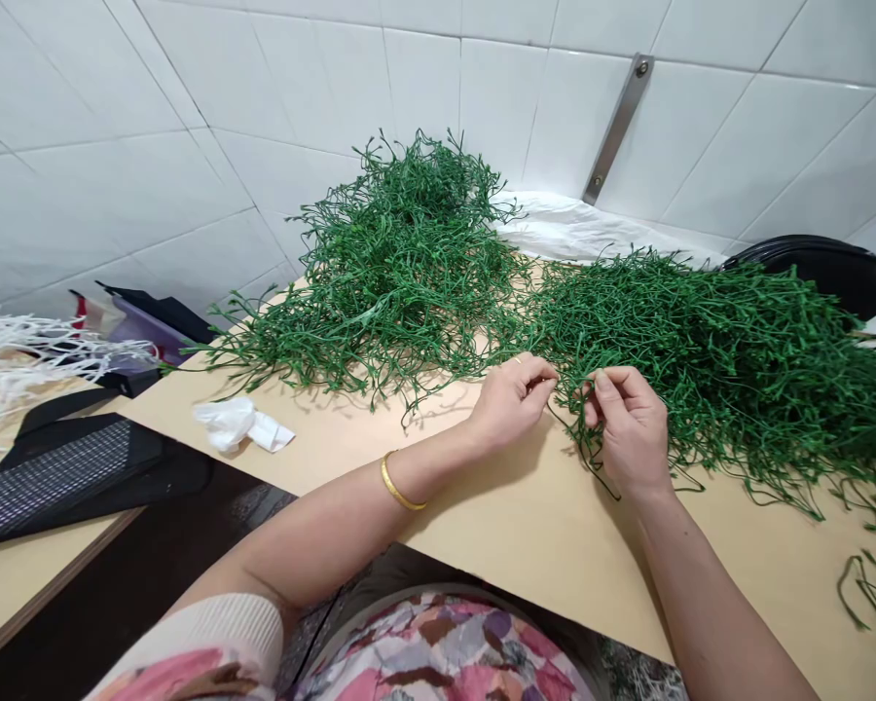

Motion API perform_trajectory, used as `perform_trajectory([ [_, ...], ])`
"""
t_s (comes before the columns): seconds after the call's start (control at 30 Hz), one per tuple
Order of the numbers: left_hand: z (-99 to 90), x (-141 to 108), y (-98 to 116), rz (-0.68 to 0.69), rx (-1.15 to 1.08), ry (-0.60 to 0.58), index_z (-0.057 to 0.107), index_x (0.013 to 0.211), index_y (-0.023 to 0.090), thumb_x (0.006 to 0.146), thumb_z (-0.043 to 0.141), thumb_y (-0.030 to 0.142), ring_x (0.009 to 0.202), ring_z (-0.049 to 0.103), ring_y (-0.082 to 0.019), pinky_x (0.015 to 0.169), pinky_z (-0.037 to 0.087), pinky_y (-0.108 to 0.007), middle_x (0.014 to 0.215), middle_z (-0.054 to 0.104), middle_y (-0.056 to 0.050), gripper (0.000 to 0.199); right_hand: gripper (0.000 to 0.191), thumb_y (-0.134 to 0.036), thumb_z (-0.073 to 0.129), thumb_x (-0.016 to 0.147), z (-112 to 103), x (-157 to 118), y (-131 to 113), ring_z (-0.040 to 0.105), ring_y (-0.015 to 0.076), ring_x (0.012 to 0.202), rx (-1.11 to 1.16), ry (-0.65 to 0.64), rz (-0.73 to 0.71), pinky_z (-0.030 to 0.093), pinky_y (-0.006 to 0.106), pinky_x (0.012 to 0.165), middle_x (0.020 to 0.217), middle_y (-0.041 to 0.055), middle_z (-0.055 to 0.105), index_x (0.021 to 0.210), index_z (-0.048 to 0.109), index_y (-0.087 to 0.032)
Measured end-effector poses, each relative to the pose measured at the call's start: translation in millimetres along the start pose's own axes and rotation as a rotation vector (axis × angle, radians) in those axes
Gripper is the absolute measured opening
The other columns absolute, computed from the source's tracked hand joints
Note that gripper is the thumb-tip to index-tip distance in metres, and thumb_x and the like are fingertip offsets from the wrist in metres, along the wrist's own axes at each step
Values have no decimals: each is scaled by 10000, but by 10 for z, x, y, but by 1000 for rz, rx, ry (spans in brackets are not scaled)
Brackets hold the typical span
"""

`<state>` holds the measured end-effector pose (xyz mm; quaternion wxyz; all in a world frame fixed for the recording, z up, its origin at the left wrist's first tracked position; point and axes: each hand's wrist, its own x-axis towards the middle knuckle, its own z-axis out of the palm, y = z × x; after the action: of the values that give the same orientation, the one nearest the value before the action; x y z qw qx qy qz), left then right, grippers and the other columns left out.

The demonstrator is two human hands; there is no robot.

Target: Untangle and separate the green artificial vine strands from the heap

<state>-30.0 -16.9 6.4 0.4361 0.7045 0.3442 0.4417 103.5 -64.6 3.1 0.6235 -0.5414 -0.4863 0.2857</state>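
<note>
My left hand point(509, 401) is closed in a pinch at the front of the green heaps, with a thin green plastic stem point(567, 426) running from its fingertips. Close beside it, my right hand point(632, 428) is also closed, thumb against fingers, on a green stem whose end hangs below the palm. The fingertips hide the exact point of grip. Behind my left hand rises a tangled pile of green stems point(416, 243) with small forked tips. A second, longer heap of the same stems point(701, 341) spreads behind and to the right of my right hand.
A crumpled white tissue point(244, 424) lies on the tan table point(438, 487). White stringy pieces point(29, 350) and a black mesh bag point(65, 467) rest on another surface at left. A black round object point(818, 268) and loose stems point(872, 594) are at right.
</note>
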Motion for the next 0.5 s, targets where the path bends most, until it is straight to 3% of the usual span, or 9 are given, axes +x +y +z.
perform_trajectory([
  [0.23,-3,33,5,-126,-404,-52,599,648,147,640,648,155,763,527,-104,679,403,-223,860,583,-34,50,182,-361,584,771,13,-4,-25,433,42,451,113,-34,79,347,171,426,598,-55,477,750,530,-188],
  [0.33,-13,47,0,-255,-543,-76,575,720,145,625,667,179,621,523,-74,609,398,-209,714,589,-3,137,195,-373,580,775,18,-9,-41,416,43,443,68,-43,96,335,170,414,565,-57,462,752,533,-186],
  [0.5,-12,51,12,-360,-646,-101,569,789,127,646,631,166,498,492,-64,541,358,-201,530,551,20,160,192,-374,557,793,21,-15,-27,424,44,460,18,-67,65,350,176,423,652,-34,530,763,531,-186],
])
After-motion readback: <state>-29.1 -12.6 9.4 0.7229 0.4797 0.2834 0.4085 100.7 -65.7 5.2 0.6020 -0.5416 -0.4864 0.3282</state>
